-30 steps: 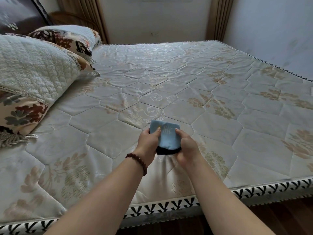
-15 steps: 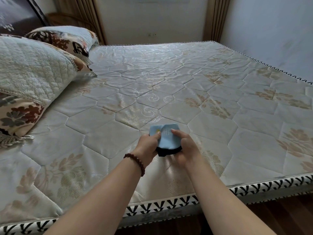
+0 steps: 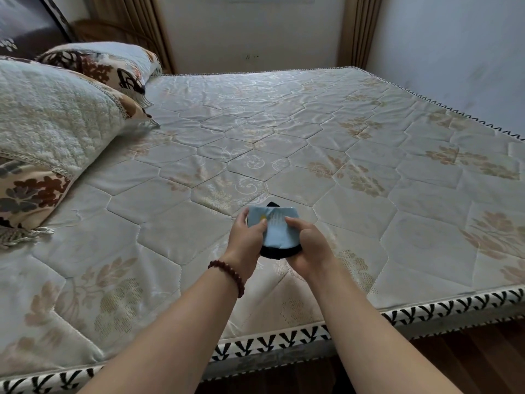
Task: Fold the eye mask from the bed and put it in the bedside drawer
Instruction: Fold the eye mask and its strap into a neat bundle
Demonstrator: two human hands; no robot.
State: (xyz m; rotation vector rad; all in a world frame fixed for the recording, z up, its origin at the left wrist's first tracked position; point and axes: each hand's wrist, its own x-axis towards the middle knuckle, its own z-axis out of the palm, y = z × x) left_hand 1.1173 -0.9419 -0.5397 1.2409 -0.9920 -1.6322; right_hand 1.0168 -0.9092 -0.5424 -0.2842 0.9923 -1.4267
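Observation:
The eye mask (image 3: pixel 279 229) is light blue with a black underside and a small yellow mark, folded into a compact pad. It is held above the near part of the mattress (image 3: pixel 284 155). My left hand (image 3: pixel 246 240) grips its left side with the thumb on top. My right hand (image 3: pixel 308 245) grips its right side, thumb pressed onto the blue face. A black edge of the mask shows below and at the top. No bedside drawer is in view.
Two patterned pillows (image 3: pixel 54 132) lie at the left by the dark headboard (image 3: pixel 25 24). The mattress edge with black-and-white trim (image 3: pixel 284 339) runs across the foreground above a dark wooden floor (image 3: pixel 483 359). Curtains (image 3: pixel 127 27) and a white wall stand behind.
Both hands kept hold of the mask and shifted slightly. The mask is bunched more tightly, with a black edge now showing at its top.

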